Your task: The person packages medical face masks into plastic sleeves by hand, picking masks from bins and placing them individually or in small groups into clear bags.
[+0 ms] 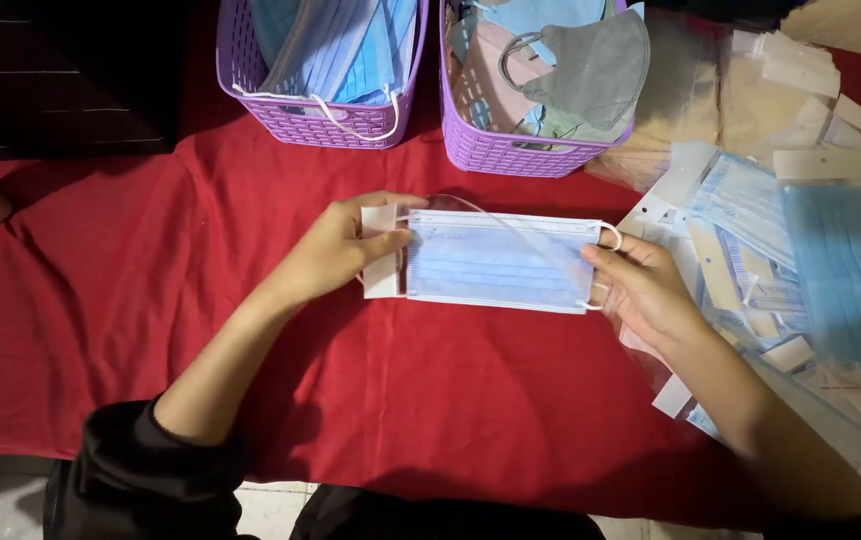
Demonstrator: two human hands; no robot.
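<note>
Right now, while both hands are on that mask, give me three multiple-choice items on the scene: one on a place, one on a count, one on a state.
1. Where does the grey moulded mask lie?
A. In the right purple plastic basket
B. On the red cloth
C. In the left hand

2. How many purple baskets stand at the table's far edge?
A. One
B. Two
C. Four

3. How is the light blue pleated face mask held?
A. Crumpled in one fist
B. Flat, gripped at both ends
C. Untouched on the cloth

Answers:
1 A: the grey mask sits on top of the right basket's contents.
2 B: the left purple plastic basket and the right one stand side by side.
3 B: the left hand pinches one end with a white card, and the right hand holds the other end by its ear loop.
</note>
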